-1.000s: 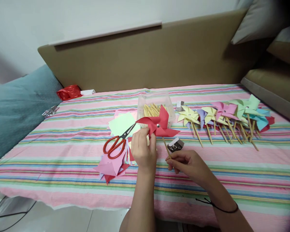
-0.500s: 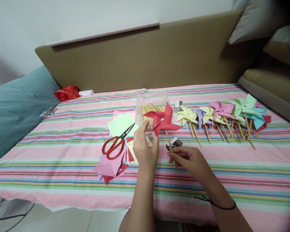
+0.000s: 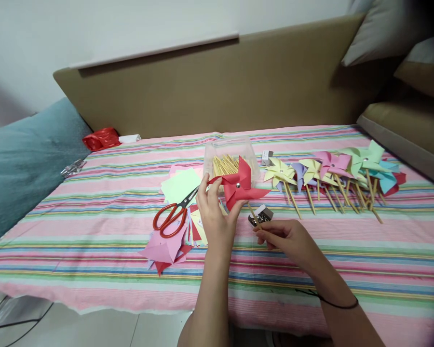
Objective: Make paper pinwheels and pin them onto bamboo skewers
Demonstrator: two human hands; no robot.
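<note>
A red paper pinwheel (image 3: 235,189) with a silver pin at its centre is held up in front of me on a thin wooden stick. My right hand (image 3: 284,233) pinches the lower part of that stick between thumb and fingers. From the left, my left hand (image 3: 217,212) reaches around the paper blades, its fingers at the left blade and its thumb by the lower one. Just behind the stick lies a small open box of metal pins (image 3: 260,216). Behind the pinwheel, a clear plastic box (image 3: 251,147) holds many wooden sticks (image 3: 226,165).
Red-handled scissors (image 3: 171,219) lie left of my hands on coloured paper sheets (image 3: 179,185) and paper pieces (image 3: 162,248). Several finished pinwheels (image 3: 332,166) lie at the right. A small grey box (image 3: 266,157) and a red plastic bag (image 3: 101,140) sit further back on the striped cloth (image 3: 94,226).
The red pinwheel has shifted slightly left and its blades have tilted. My left fingers have spread around the blades, the thumb moving right beneath them. My right hand keeps its pinch on the stick.
</note>
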